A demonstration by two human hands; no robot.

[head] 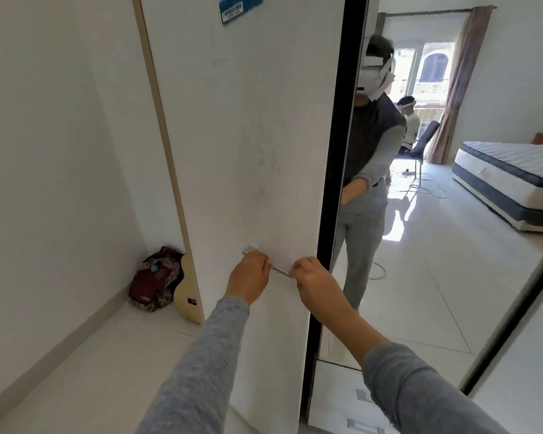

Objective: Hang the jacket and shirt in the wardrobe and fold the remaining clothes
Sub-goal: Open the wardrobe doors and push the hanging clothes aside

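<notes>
Both hands at a wardrobe door (248, 136). The left hand (251, 274) curls its fingers (265, 261) over a slim metal handle (278, 270), and the right hand (314, 283) wraps its fingers (298, 266) round the handle's lower end. A short bare stretch of the bar shows between the two sets of fingers, and its upper end sticks out just past the left ones. The handle's long axis slants from upper left to lower right across the white door. A mirror (436, 245) stands right of the right fingers. A bag (156, 280) lies on the floor, well left of the left fingers.
</notes>
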